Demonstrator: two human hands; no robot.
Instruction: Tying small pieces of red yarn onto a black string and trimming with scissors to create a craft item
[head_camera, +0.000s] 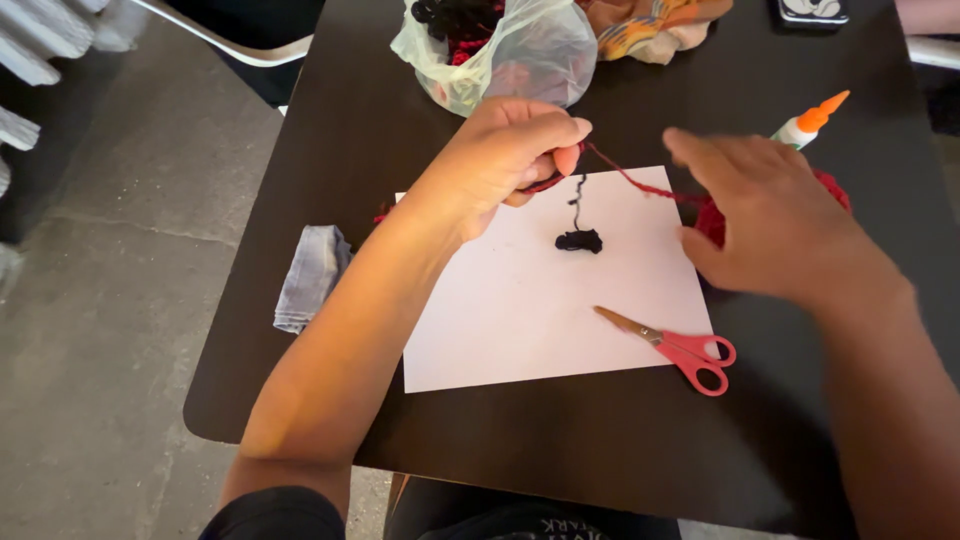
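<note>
My left hand is closed around red yarn above a white sheet of paper. A red yarn strand runs from it to a red yarn ball, mostly hidden under my right hand. That hand hovers flat with fingers spread, blurred. A short black yarn strand hangs from my left hand to a small black yarn clump on the paper. Red-handled scissors lie at the paper's lower right corner.
All this sits on a dark table. A clear plastic bag with dark and red yarn stands at the back, beside patterned cloth. A glue bottle with orange cap lies at right. Folded grey cloth lies left of the paper.
</note>
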